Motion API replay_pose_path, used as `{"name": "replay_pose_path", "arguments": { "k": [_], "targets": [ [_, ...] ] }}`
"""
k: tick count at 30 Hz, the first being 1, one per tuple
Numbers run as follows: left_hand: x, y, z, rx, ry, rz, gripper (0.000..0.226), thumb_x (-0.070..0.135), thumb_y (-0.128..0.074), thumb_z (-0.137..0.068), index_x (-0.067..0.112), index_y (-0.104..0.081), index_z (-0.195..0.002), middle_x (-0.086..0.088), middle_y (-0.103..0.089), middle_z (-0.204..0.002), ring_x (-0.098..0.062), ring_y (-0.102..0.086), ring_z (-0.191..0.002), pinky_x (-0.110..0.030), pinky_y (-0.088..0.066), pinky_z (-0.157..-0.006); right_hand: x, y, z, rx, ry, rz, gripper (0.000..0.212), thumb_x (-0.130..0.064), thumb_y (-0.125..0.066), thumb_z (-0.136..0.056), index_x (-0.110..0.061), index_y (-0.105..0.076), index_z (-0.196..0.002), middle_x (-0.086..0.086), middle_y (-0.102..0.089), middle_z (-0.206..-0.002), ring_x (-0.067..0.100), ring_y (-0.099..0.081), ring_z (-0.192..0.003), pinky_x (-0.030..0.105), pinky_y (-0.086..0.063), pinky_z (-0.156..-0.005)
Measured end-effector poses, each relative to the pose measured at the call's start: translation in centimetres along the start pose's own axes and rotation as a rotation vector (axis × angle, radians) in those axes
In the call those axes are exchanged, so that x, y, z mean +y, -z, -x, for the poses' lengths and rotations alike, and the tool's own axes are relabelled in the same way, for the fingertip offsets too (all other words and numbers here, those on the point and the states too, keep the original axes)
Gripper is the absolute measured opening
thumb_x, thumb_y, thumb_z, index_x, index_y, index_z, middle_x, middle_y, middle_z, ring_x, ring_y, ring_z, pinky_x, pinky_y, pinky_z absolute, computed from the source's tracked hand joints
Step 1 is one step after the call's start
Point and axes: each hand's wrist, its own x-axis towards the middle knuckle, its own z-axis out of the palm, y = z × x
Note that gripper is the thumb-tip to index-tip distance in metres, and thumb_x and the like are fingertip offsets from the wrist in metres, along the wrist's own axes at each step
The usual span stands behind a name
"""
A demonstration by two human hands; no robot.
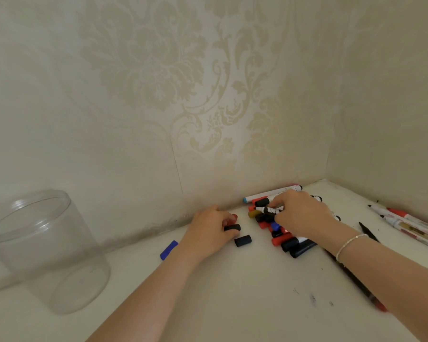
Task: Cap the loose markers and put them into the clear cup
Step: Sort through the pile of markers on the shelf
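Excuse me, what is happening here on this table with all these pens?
A person is sorting markers in the corner of a white table. The right hand rests on a pile of markers and grips one with a bare tip. The left hand pinches a black cap; another black cap and a blue cap lie loose beside it. The clear cup stands empty at the left, so nothing has gone in yet.

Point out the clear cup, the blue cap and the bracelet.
clear cup (pixel 47 253), head view, on its side wall.
blue cap (pixel 168 250), head view, on its middle.
bracelet (pixel 349 244), head view, on the chain across the right wrist.
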Motion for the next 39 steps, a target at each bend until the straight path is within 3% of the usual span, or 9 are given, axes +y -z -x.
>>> {"name": "replay_pose_path", "arguments": {
  "k": [3, 7, 16, 19, 24, 26, 32, 35, 39],
  "targets": [
    [0.2, 0.1, 0.4, -0.01, -0.056, 0.125, 0.025, 0.048, -0.067, -0.082, 0.029, -0.065, -0.098, 0.011, -0.048, -0.089, -0.008, -0.052, -0.082, -0.022, -0.042, -0.075, 0.1, -0.6, -0.1, 0.022, -0.009, -0.063, 0.039, -0.016, -0.053, -0.084, -0.035, -0.061, -0.117, 0.001, -0.063, -0.101, 0.02, -0.062, -0.08, 0.025, -0.044, -0.057],
    [0.8, 0.2, 0.7, -0.151, -0.122, -0.007, 0.028, 0.044, -0.069, -0.081, 0.026, -0.069, -0.103, 0.011, -0.049, -0.096, -0.008, -0.055, -0.095, -0.026, -0.047, -0.084, 0.1, -0.9, -0.4, -0.003, -0.006, -0.202, 0.04, -0.013, -0.056, -0.082, -0.035, -0.063, -0.114, -0.003, -0.063, -0.075, 0.016, -0.059, -0.062, 0.024, -0.044, -0.052],
    [-0.2, 0.9, 0.5, 0.095, 0.076, 0.368, 0.007, 0.025, -0.066, -0.087, 0.029, -0.064, -0.093, 0.005, -0.068, -0.092, -0.011, -0.062, -0.088, -0.024, -0.048, -0.078, 0.0, -0.5, 0.0, -0.014, 0.067, -0.399, 0.031, -0.011, -0.06, -0.075, -0.035, -0.071, -0.091, -0.013, -0.058, -0.045, 0.001, -0.042, -0.035, 0.019, -0.037, -0.047],
    [-0.2, 0.9, 0.4, 0.118, 0.076, 0.385, 0.013, 0.022, -0.069, -0.085, 0.032, -0.061, -0.089, 0.007, -0.07, -0.093, -0.008, -0.063, -0.088, -0.024, -0.049, -0.081, -0.3, -0.7, 0.0, -0.027, 0.072, -0.395, 0.033, -0.013, -0.061, -0.074, -0.037, -0.071, -0.093, -0.01, -0.063, -0.055, 0.007, -0.05, -0.046, 0.024, -0.047, -0.054],
    [0.1, 1.0, 0.3, 0.119, 0.055, 0.409, 0.022, 0.021, -0.071, -0.083, 0.039, -0.059, -0.083, 0.012, -0.07, -0.091, -0.002, -0.063, -0.085, -0.012, -0.039, -0.069, -0.6, -1.2, 0.0, -0.034, 0.072, -0.358, 0.031, -0.016, -0.061, -0.076, -0.035, -0.071, -0.098, -0.002, -0.062, -0.063, 0.021, -0.063, -0.059, 0.04, -0.06, -0.067],
    [0.1, 1.1, 0.3, 0.128, 0.049, 0.405, 0.025, 0.022, -0.072, -0.082, 0.042, -0.058, -0.079, 0.011, -0.07, -0.091, -0.001, -0.063, -0.086, -0.009, -0.038, -0.068, -0.7, -1.2, 0.0, -0.024, 0.086, -0.319, 0.029, -0.018, -0.061, -0.079, -0.035, -0.071, -0.101, -0.003, -0.06, -0.065, 0.023, -0.066, -0.065, 0.039, -0.06, -0.067],
    [0.1, 1.4, 0.2, 0.101, -0.036, 0.293, 0.026, 0.022, -0.071, -0.081, 0.046, -0.062, -0.085, 0.018, -0.07, -0.094, -0.005, -0.065, -0.093, -0.032, -0.051, -0.087, -0.7, -0.8, 0.5, -0.046, 0.157, -0.231, 0.03, -0.017, -0.058, -0.085, -0.039, -0.07, -0.103, -0.015, -0.054, -0.06, 0.016, -0.065, -0.061, 0.036, -0.059, -0.067],
    [0.9, 1.5, 0.2, 0.075, -0.073, 0.275, 0.021, 0.02, -0.071, -0.081, 0.039, -0.067, -0.09, 0.02, -0.069, -0.091, -0.01, -0.065, -0.09, -0.03, -0.051, -0.083, -0.9, -0.8, 0.6, -0.025, 0.191, -0.207, 0.031, -0.018, -0.056, -0.084, -0.041, -0.07, -0.099, -0.015, -0.059, -0.064, 0.017, -0.068, -0.063, 0.033, -0.058, -0.067],
    [1.5, 2.2, 0.2, 0.034, -0.026, 0.554, 0.023, 0.008, -0.071, -0.081, 0.03, -0.069, -0.085, 0.015, -0.069, -0.079, -0.003, -0.062, -0.068, -0.016, -0.046, -0.068, -1.0, -0.6, 0.7, 0.017, 0.201, -0.282, 0.026, -0.017, -0.063, -0.081, -0.041, -0.068, -0.09, -0.011, -0.068, -0.078, 0.015, -0.068, -0.06, 0.036, -0.058, -0.068]
  ]
}}
